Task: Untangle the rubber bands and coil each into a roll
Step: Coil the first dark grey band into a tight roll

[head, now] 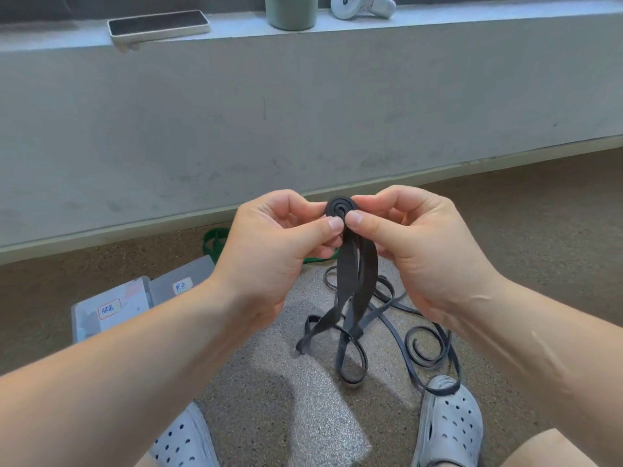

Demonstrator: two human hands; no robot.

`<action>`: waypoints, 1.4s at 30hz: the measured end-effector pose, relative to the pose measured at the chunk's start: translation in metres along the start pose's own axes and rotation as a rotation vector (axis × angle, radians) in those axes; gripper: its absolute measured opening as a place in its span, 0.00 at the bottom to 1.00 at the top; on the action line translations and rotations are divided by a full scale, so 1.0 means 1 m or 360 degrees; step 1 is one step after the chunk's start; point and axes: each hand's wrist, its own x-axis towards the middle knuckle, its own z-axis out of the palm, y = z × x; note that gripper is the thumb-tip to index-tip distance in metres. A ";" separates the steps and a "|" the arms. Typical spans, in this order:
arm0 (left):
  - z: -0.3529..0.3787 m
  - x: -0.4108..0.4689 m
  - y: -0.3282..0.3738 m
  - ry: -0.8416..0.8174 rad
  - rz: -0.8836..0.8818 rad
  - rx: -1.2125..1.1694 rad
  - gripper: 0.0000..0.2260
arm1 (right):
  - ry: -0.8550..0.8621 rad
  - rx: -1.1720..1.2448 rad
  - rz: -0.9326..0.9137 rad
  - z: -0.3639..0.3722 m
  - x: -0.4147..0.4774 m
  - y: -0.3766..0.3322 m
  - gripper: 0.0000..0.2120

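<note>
A small tight roll of black rubber band [339,206] is held up between both hands in front of me. My left hand [279,244] pinches its left side with thumb and fingers, and my right hand [411,244] pinches its right side. Two flat black strands [357,274] hang from the roll down to the floor, where the rest of the black band [428,348] lies in loose loops and curls. A green rubber band [214,242] lies on the floor behind my left hand, partly hidden.
A clear plastic box [111,308] with two labelled compartments sits on the floor at the left. My feet in grey perforated clogs [451,423] are at the bottom. A concrete ledge [303,106] ahead carries a phone, a green cup and a white controller.
</note>
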 end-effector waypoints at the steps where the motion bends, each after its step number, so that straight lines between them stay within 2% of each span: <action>1: 0.001 -0.001 -0.001 0.0026 0.0010 0.0010 0.11 | -0.0002 0.0007 -0.0008 0.000 0.000 0.000 0.07; 6: 0.002 -0.003 -0.002 0.0071 0.0013 0.0009 0.08 | -0.0001 -0.0034 -0.0101 0.001 0.002 -0.001 0.09; 11: -0.003 0.001 0.000 -0.0004 -0.0033 0.0114 0.05 | 0.0007 -0.0103 -0.0143 -0.002 0.004 0.002 0.08; 16: -0.014 0.011 0.015 -0.0154 -0.0074 0.0322 0.06 | -0.0114 -0.0239 -0.0128 -0.005 0.007 0.002 0.10; 21: -0.015 0.012 0.021 -0.0311 -0.0139 0.0325 0.11 | -0.0196 -0.0281 -0.0088 -0.008 0.012 0.003 0.09; 27: -0.011 0.011 0.018 -0.0200 -0.0073 0.0140 0.08 | -0.0099 -0.0276 -0.0098 -0.007 0.014 0.001 0.10; 33: -0.006 0.012 0.011 0.0004 -0.0030 -0.0165 0.08 | -0.0200 -0.0215 -0.0045 -0.004 0.014 0.004 0.10; 42: -0.003 0.010 0.009 0.0083 -0.0048 -0.0176 0.08 | -0.0137 -0.0359 -0.0111 -0.001 0.013 0.003 0.10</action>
